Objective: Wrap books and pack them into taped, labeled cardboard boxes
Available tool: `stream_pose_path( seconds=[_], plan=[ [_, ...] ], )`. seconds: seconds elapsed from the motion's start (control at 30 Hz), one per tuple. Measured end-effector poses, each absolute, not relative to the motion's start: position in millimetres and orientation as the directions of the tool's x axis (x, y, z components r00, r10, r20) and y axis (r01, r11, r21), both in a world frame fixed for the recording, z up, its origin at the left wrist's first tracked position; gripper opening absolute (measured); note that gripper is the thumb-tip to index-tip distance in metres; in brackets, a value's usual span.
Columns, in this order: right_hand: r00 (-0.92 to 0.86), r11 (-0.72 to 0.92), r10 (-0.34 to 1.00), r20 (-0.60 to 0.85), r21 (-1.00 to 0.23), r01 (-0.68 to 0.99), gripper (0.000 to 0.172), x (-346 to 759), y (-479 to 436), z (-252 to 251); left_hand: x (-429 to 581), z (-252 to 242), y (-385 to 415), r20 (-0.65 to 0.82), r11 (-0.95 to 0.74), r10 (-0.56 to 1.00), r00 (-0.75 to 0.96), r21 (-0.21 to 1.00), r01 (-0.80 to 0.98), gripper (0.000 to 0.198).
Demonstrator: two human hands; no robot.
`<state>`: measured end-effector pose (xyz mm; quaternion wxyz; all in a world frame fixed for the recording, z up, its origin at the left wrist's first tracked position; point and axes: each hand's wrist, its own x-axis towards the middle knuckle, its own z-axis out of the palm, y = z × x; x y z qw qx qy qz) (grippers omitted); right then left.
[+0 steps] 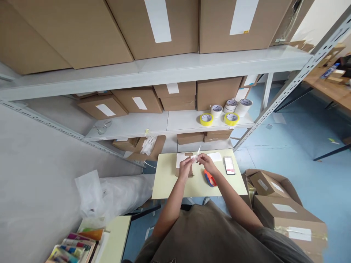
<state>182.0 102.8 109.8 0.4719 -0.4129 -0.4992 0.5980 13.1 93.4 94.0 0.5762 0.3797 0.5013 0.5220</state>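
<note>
A small white paper slip (197, 152) is raised above the table, pinched between the fingertips of both hands. My left hand (185, 166) has its fingers closed at the slip's left side. On the right side, my right hand (206, 163) is closed on it too. Under my left hand lies a small cardboard box (189, 173) with a white label (180, 159), partly hidden by that hand. An orange and blue tape dispenser (210, 179) sits below my right wrist. White paper (215, 157) lies behind my right hand.
A phone (229, 165) lies near the right end of the pale yellow table (167, 182). Tape rolls (216, 110) and cartons (218, 95) fill the shelf ahead. Stacked cartons (290, 215) stand at the right; wrapped white rolls (123, 191) lie at the left.
</note>
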Motion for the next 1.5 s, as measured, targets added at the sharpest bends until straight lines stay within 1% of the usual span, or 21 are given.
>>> stream_pose_path(
  seconds=[0.07, 0.1, 0.17, 0.23, 0.3, 0.33, 0.4, 0.47, 0.53, 0.63, 0.7, 0.87, 0.97, 1.07, 1.17, 1.23, 1.37, 1.5],
  plan=[
    [-0.181, -0.094, 0.982, -0.055, -0.973, -0.212, 0.035, 188.3, 102.6, 111.3, -9.0, 90.9, 102.9, -0.237, 0.199, 0.968, -0.082, 0.925, -0.323, 0.052],
    [-0.145, -0.11, 0.987, -0.075, -0.962, -0.248, 0.034, 191.6, 102.6, 111.9, -23.8, 89.3, 109.3, -0.258, 0.193, 0.956, -0.138, 0.911, -0.364, 0.054],
    [-0.031, -0.115, 0.993, -0.111, -0.94, -0.32, 0.033, 196.3, 103.0, 112.4, -57.5, 85.9, 124.2, -0.287, 0.141, 0.903, -0.321, 0.902, -0.408, 0.056],
    [0.096, -0.096, 0.985, -0.14, -0.927, -0.363, 0.035, 194.7, 104.7, 111.7, -90.0, 82.2, 138.0, -0.311, 0.066, 0.793, -0.523, 0.898, -0.435, 0.059],
    [0.191, -0.09, 0.967, -0.171, -0.925, -0.369, 0.035, 183.4, 108.3, 109.4, -114.1, 78.3, 146.7, -0.29, 0.023, 0.742, -0.604, 0.912, -0.41, 0.058],
    [0.22, -0.097, 0.957, -0.188, -0.925, -0.367, 0.033, 174.0, 111.0, 107.4, -122.0, 76.3, 148.6, -0.267, 0.019, 0.756, -0.598, 0.922, -0.388, 0.056],
    [0.242, -0.128, 0.943, -0.227, -0.922, -0.364, 0.033, 148.8, 118.3, 101.5, -130.9, 72.4, 148.2, -0.216, 0.028, 0.822, -0.527, 0.94, -0.341, 0.052],
    [0.222, -0.181, 0.936, -0.273, -0.915, -0.36, 0.042, 118.5, 127.5, 92.8, -136.4, 68.8, 144.7, -0.171, 0.031, 0.872, -0.458, 0.954, -0.298, 0.049],
    [0.171, -0.247, 0.933, -0.318, -0.908, -0.337, 0.043, 86.0, 137.9, 81.5, -145.7, 65.6, 140.5, -0.135, 0.022, 0.884, -0.447, 0.968, -0.249, 0.049],
    [0.087, -0.325, 0.928, -0.362, -0.901, -0.289, 0.038, 33.8, 155.5, 61.5, -175.2, 62.5, 132.9, -0.084, 0.015, 0.868, -0.489, 0.99, -0.143, 0.052],
    [0.022, -0.358, 0.926, -0.376, -0.896, -0.263, 0.039, -5.5, 170.0, 48.3, -204.3, 62.6, 124.5, -0.041, 0.016, 0.856, -0.515, 0.998, -0.054, 0.051],
    [-0.169, -0.451, 0.889, -0.425, -0.877, -0.166, 0.046, -118.5, 219.7, 26.1, -282.7, 70.6, 87.6, 0.127, -0.017, 0.814, -0.567, 0.981, 0.195, 0.036],
    [-0.184, -0.463, 0.881, -0.435, -0.872, -0.156, 0.045, -179.3, 248.2, 22.2, -318.2, 76.3, 63.0, 0.228, -0.05, 0.767, -0.599, 0.953, 0.3, 0.028],
    [-0.125, -0.49, 0.871, -0.476, -0.862, -0.129, 0.045, -215.0, 258.5, 20.4, -340.1, 77.5, 46.6, 0.266, -0.033, 0.712, -0.65, 0.937, 0.347, 0.025],
    [-0.031, -0.475, 0.88, -0.474, -0.873, -0.111, 0.045, -216.2, 243.3, 17.6, -347.0, 71.4, 43.8, 0.278, -0.014, 0.704, -0.653, 0.925, 0.379, 0.022],
    [-0.018, -0.442, 0.896, -0.443, -0.889, -0.119, 0.044, -199.4, 222.3, 16.7, -342.6, 63.9, 49.9, 0.29, -0.025, 0.725, -0.625, 0.918, 0.396, 0.021],
    [-0.102, -0.387, 0.92, -0.378, -0.917, -0.092, 0.043, -143.9, 175.9, 26.2, -311.6, 47.0, 75.0, 0.292, -0.076, 0.8, -0.524, 0.916, 0.395, 0.018],
    [-0.174, -0.373, 0.92, -0.352, -0.922, -0.108, 0.044, -94.1, 147.5, 45.6, -255.5, 36.9, 103.6, 0.268, -0.108, 0.903, -0.336, 0.898, 0.426, 0.014]
  ],
)
